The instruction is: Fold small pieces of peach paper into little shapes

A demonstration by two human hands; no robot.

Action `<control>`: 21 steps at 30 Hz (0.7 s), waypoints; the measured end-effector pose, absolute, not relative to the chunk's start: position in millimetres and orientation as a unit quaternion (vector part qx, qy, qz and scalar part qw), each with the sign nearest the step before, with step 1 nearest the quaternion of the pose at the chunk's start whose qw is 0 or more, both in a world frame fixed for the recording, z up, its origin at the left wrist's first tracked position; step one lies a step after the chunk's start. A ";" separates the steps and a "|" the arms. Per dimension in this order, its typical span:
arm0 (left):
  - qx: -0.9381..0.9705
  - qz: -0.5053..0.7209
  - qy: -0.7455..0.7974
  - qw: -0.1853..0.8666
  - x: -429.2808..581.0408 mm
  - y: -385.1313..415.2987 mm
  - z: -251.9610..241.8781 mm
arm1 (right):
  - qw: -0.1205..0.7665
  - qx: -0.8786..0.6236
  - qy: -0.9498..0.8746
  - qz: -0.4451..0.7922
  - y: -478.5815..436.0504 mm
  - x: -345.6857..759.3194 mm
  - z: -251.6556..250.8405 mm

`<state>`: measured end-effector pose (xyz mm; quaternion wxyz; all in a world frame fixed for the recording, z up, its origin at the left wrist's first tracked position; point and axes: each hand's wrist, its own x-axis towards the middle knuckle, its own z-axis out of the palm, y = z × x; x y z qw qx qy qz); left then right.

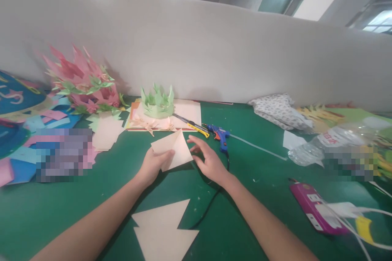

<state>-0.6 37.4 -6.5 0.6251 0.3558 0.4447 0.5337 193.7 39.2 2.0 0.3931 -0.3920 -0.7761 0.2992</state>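
My left hand (154, 164) pinches a folded cream paper piece (174, 149) by its lower left edge, thumb on top. My right hand (207, 158) rests beside the paper's right corner, fingers spread and slightly curled, touching its edge. Both hands are over the green table (251, 171). A cream zigzag paper cutout (162, 230) lies near me between my forearms.
A green paper crown (157, 103) sits on cream sheets with a yellow utility knife (196, 126) and a blue glue gun (220, 133). Pink paper flower (82, 81) and coloured scraps lie left. A plastic bottle (318, 147), a patterned cloth (277, 110) and a magenta power strip (312, 208) are right.
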 end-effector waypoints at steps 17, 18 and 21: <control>0.419 0.451 0.433 0.659 -4.5 36.2 -8.9 | 0.369 -0.391 -0.731 0.420 44.7 191.8 -5.8; 0.419 0.460 0.432 0.653 -3.7 36.3 -8.5 | 0.379 -0.402 -0.719 0.421 45.3 191.3 -6.5; 0.436 0.468 0.431 0.637 -1.7 36.5 -7.1 | 0.403 -0.431 -0.689 0.421 47.5 190.4 -10.2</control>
